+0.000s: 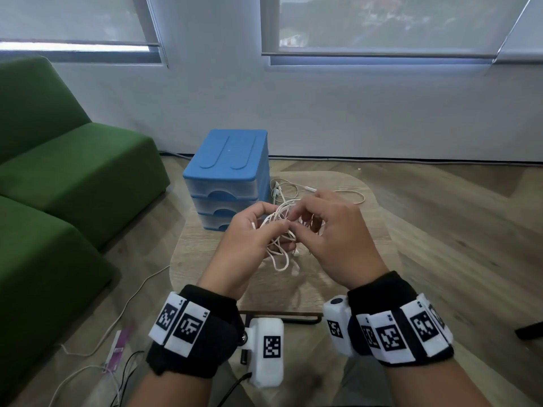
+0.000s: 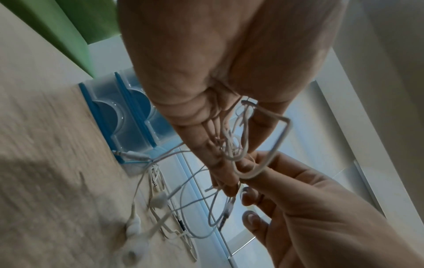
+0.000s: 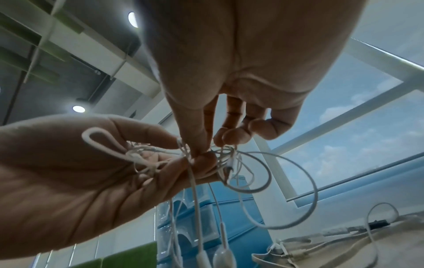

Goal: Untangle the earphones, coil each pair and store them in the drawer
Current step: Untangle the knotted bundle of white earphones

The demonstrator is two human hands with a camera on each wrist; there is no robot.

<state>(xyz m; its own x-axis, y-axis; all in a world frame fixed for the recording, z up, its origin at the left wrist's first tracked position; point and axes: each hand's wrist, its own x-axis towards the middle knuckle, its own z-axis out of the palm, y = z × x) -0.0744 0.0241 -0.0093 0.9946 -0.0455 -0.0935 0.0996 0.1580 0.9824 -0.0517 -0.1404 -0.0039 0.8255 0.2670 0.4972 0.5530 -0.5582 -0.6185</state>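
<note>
While both hands are working above the wooden worktop [image 1: 367, 218], the left hand [image 1: 249, 245] is cradling a tangled bunch of white earphones [image 1: 282, 230] in its curled fingers, and the right hand [image 1: 332, 230] is pinching a strand of that same bunch between thumb and forefinger. The two hands are meeting fingertip to fingertip just in front of the blue drawer unit [image 1: 229, 177], with the tangle lifted clear of the surface and loose loops hanging down below them. In the right wrist view an earbud [image 3: 223, 255] is dangling from the bunch on its thin cord. More white earphone cable [image 1: 296, 190] is lying on the worktop just beside the drawer unit, on its right, with a plug end close to the unit's base in the left wrist view. All three drawers of the unit are sitting closed. A green sofa [image 1: 58, 177] is standing on the floor to the left of the drawer unit, and windows with lowered blinds [image 1: 382, 22] are showing on the wall behind it.
</note>
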